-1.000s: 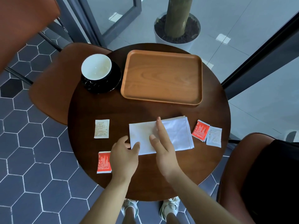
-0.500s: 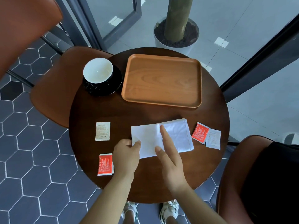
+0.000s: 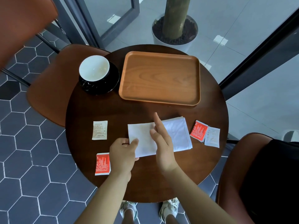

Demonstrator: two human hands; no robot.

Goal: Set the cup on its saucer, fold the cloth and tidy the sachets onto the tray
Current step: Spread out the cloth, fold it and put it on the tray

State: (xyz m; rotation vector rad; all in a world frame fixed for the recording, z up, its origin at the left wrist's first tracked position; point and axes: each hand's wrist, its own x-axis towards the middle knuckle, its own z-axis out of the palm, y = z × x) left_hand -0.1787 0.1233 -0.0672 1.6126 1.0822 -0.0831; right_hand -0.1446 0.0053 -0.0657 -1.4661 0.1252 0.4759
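Illegible small print on sachets [image 3: 100, 130]

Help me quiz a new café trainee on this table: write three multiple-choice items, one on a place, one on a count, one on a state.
1. Where does the cup stand? A. on the tray B. on its saucer C. on the cloth
2. How many sachets lie on the table? A. two B. three C. four
3. What is the left hand doing? A. pinching the cloth's left edge B. holding a sachet C. lying flat on the tray

Key: 1 B, the black saucer's rim shows around the cup. 2 C, two red and two white, none on the tray. 3 A, its thumb presses on the cloth's edge, fingers curled.
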